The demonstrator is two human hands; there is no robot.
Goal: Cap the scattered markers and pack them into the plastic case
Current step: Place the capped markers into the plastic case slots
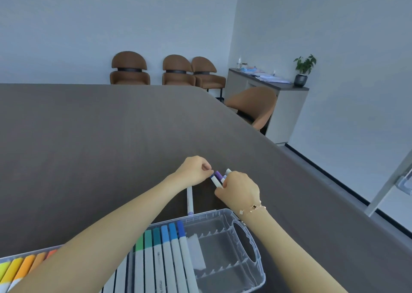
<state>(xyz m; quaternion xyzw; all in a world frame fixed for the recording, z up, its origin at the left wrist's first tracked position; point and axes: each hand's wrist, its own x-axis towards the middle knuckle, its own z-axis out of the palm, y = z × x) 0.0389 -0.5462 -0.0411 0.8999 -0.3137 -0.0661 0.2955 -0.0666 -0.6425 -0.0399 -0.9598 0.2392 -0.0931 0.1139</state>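
My right hand grips a small bunch of white markers with blue and purple caps, tips pointing up and left. My left hand pinches the dark blue cap end of one marker in that bunch. Another white marker with a pale purple cap lies on the table just behind the case. The clear plastic case sits open at the near edge; capped markers from yellow through green to blue fill its left and middle slots, while the slots at the right end hold none.
The dark wooden table stretches far ahead, with its edge running diagonally down the right. Brown chairs stand beyond it, one tan chair at the right edge. A cabinet with a potted plant is at the back right.
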